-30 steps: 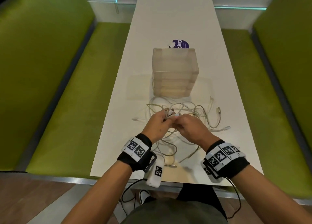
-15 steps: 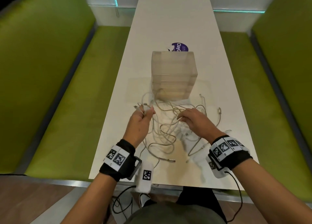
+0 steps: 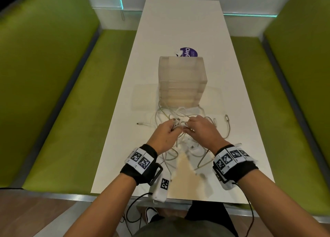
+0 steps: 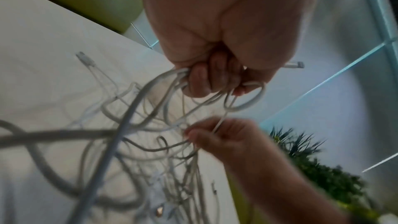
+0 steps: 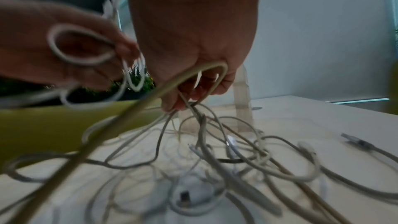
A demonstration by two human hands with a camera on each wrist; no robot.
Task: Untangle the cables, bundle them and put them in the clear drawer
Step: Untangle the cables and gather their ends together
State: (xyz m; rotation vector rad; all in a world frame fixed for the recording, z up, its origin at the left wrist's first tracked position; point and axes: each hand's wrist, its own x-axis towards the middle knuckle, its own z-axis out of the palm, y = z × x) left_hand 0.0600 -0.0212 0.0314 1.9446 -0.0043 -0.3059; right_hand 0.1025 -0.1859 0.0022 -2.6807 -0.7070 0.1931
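My left hand and right hand each clutch strands of the white cables, tangled just near of the clear drawer unit, whose contents I cannot make out.

We see a booth-style seating nook, like those in an office lounge or cafe: a long white table set between 2 green upholstered benches, a pale wall with teal light strips, wood-look flooring, and a leafy plant nearby.
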